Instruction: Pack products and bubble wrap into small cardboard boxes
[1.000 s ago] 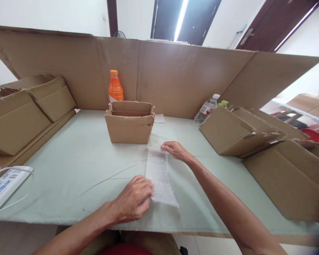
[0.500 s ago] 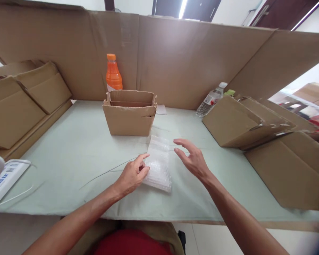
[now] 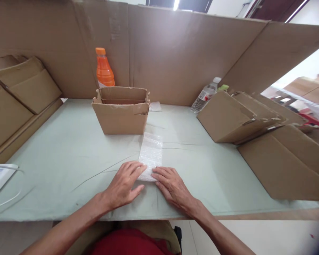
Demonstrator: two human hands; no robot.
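"While both hands are down at the table, where does the bubble wrap lie?"

"Call it the middle of the dial — flat on the pale green cloth, its far end just beside the carton standing at eleven o'clock."

"And the hands?"

"The left hand is at seven, fingers stretched out, their tips on the near end of the wrap, with the thumb spread apart. At five, the right hand lies palm down, fingers extended and touching the other edge."

"Clenched at all?"

"Neither one. Whether they press hard, I cannot tell."

"What else is round the dial?"

"Behind the carton, also toward eleven, an orange bottle stands upright. Between one and two, a clear bottle leans; at two, tilted brown boxes — and near nine, a white power strip."
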